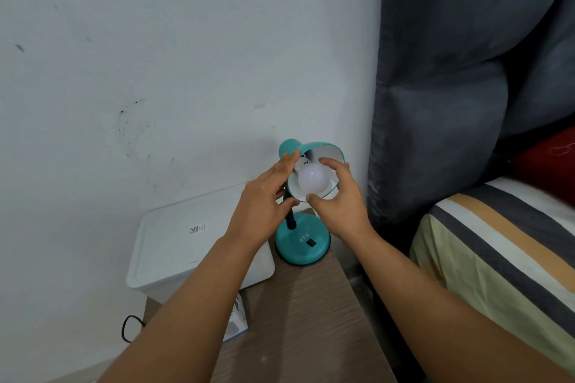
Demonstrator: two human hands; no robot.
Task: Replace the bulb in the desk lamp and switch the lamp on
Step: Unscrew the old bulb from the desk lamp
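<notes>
Two hands (pixel 298 196) at teal lamp shade (pixel 326 152), white bulb (pixel 312 182) inside

I see a white wall (pixel 155 56) ahead, scuffed and peppered with dark specks. Below it sits a brown wood-grain table (pixel 308 305), and on its left part a white lidded plastic box (pixel 174 252) with a small printed label. A black cable (pixel 129 328) loops beside the table's left edge. To my right hangs a dark grey curtain (pixel 451 71), next to a bed with a striped sheet (pixel 497 242) and a red cushion (pixel 547 162).
</notes>
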